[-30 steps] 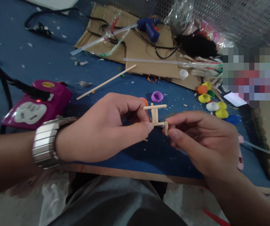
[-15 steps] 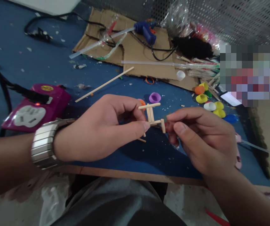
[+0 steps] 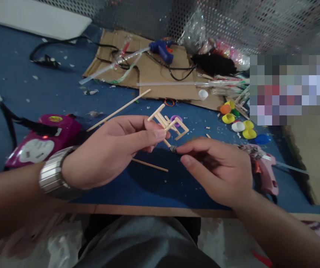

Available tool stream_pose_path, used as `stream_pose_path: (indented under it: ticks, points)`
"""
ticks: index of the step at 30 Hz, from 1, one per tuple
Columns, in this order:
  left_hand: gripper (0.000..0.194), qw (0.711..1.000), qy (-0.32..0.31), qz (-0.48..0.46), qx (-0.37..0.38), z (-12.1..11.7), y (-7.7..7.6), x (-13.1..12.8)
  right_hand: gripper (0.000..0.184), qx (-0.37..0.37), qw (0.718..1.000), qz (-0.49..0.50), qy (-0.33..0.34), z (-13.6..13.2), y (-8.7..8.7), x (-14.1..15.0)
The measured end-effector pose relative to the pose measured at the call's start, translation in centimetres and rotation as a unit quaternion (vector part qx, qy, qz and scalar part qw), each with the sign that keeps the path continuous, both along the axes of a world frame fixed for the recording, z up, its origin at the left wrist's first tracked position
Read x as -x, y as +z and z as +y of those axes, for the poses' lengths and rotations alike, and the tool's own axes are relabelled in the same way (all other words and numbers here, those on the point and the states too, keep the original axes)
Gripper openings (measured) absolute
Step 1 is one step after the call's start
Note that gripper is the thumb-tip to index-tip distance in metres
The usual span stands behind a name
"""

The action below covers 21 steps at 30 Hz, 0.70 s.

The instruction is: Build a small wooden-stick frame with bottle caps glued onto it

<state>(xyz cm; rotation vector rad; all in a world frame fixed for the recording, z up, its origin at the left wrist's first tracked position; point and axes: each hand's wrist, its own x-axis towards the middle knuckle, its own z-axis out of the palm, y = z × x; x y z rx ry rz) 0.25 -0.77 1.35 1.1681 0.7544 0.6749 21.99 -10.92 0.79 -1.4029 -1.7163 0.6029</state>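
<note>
My left hand [image 3: 126,139], with a metal watch [image 3: 55,173] on its wrist, pinches a small frame of wooden sticks [image 3: 180,128] between thumb and fingers. The frame has a longer crossbar on top and a squared end of short sticks. My right hand [image 3: 218,167] is curled, thumb and index finger close together. By its fingertips, at the lower end of one stick of the frame, is a small grey bit [image 3: 173,149] that I cannot make out. A loose thin stick [image 3: 151,165] lies below my left hand.
A pink glue gun [image 3: 267,173] lies beyond my right hand. Left stands a purple power socket [image 3: 46,137]. Behind are a long stick [image 3: 120,108], cardboard [image 3: 165,78], a blue glue gun [image 3: 162,50] and several coloured caps [image 3: 228,118]. A purple cap [image 3: 176,120] sits behind the frame.
The stick frame has turned and tilted in my left hand. My right hand has moved left to its lower end. More of the pink glue gun shows.
</note>
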Motion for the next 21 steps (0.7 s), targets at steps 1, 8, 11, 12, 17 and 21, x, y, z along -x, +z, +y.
stream_pose_path:
  ticks: [1,8,11,12,17,21]
  points:
    - [0.020,1.000,-0.005,0.003,-0.007,-0.02,-0.08,0.03,0.010,-0.002,1.000,0.006,0.000,0.06,-0.02,0.05]
    - [0.016,0.999,-0.046,-0.007,-0.006,-0.05,-0.45,0.24,0.017,0.015,0.997,0.079,0.000,0.27,0.17,0.43]
    - [0.017,0.999,-0.045,-0.005,0.002,-0.09,-0.38,0.22,0.012,0.013,0.996,0.082,-0.022,0.16,0.26,0.59]
    - [0.017,0.999,-0.043,-0.004,0.005,-0.11,-0.35,0.22,0.012,0.008,0.996,0.079,-0.031,0.12,0.24,0.60]
    - [0.014,0.998,-0.056,-0.005,0.015,-0.16,-0.31,0.23,0.020,-0.038,0.997,0.053,-0.029,0.13,0.11,0.52]
    - [0.013,0.998,-0.070,-0.003,0.006,-0.11,-0.44,0.31,0.029,-0.051,0.998,0.037,-0.004,0.26,0.28,0.57]
